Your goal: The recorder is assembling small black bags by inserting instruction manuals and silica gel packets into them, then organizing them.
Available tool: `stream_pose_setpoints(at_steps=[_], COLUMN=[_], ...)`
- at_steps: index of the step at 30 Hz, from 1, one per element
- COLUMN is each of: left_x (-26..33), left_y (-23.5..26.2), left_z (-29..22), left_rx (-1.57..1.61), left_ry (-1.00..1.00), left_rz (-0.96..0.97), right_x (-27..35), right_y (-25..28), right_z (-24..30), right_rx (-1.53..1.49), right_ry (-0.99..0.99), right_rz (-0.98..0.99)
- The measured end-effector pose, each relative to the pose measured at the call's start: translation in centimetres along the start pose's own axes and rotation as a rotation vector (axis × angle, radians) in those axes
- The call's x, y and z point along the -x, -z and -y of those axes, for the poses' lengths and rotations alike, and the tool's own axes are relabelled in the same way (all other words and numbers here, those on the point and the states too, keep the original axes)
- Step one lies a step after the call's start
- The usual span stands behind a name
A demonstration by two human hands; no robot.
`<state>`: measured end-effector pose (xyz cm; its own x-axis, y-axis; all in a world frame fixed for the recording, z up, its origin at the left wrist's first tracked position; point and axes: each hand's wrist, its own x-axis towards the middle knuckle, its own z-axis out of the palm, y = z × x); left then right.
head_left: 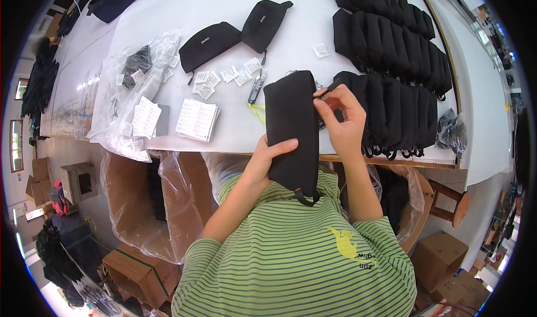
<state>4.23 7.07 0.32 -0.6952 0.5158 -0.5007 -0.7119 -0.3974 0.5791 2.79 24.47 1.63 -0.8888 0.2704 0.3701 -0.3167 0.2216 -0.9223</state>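
Note:
A black zippered pouch (290, 121) is held up on end in front of me, over the table's near edge. My left hand (268, 159) grips its lower left side, thumb pressed across the face. At the upper right edge my right hand (341, 111) pinches the black zipper pull (329, 89). A small fabric loop (305, 197) hangs at the pouch's lower end. Just left of the pouch lie thread snips (258, 86) with a yellow cord (257, 113). Small white labels (230, 74) are scattered beyond them.
Two more black pouches (210, 46) lie farther back. Rows of black pouches (386, 40) fill the table's right side. At left are a clear plastic bag (120, 93) and a stack of white cards (197, 119). Plastic-lined cardboard boxes (190, 183) stand below the table edge, near a wooden stool (460, 209).

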Motion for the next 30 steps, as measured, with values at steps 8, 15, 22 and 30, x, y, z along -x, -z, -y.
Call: stream_pose_setpoints(at_steps=[8, 15, 22, 30], left_x=[-1.5, -1.8, -1.4, -0.2], left_y=[1.9, 2.5, 2.8, 1.1], left_z=[-1.0, -1.4, -1.6, -1.0], left_rx=[0.309, 0.329, 0.199, -0.444], left_ry=[-0.003, -0.037, -0.166, -0.323], left_rz=[-0.117, -0.130, -0.098, -0.068], right_x=[3.7, 4.5, 3.9, 2.4], right_y=[-0.5, -0.3, 0.5, -0.1], right_z=[2.5, 2.9, 2.6, 1.7], right_rx=[-0.101, -0.233, -0.200, -0.056], right_ry=[-0.125, -0.228, -0.230, -0.424], right_rz=[0.268, 0.371, 0.423, 0.326])
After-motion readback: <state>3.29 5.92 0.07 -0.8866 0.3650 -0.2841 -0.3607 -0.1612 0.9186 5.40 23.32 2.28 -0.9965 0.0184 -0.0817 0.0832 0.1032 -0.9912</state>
